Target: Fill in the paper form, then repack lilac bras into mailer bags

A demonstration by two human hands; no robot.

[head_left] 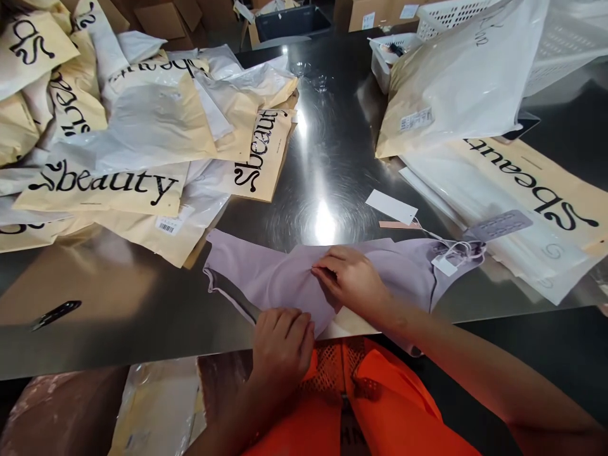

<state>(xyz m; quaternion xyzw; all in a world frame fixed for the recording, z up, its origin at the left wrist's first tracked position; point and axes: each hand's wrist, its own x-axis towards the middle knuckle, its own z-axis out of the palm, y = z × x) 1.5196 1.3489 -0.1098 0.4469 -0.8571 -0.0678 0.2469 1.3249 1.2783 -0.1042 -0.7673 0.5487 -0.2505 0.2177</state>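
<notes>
A lilac bra [294, 272] lies spread across the front edge of the metal table, with several tags tied at its right end, among them a white card tag [392, 207]. My left hand [284, 339] is closed, its fingers curled over the lower edge of the near cup; the thumb is partly hidden. With finger and thumb together, my right hand [354, 278] pinches the fabric near the middle of the bra. Below the right wrist, a pale surface shows under the fabric.
Printed cream mailer bags [118, 190] are heaped on the left, near a black pen-like object [57, 313]. On the right, a full bag [456, 82] rests by white baskets [449, 19], above more flat bags [494, 215]. A dark bin [294, 22] stands beyond the table [327, 177].
</notes>
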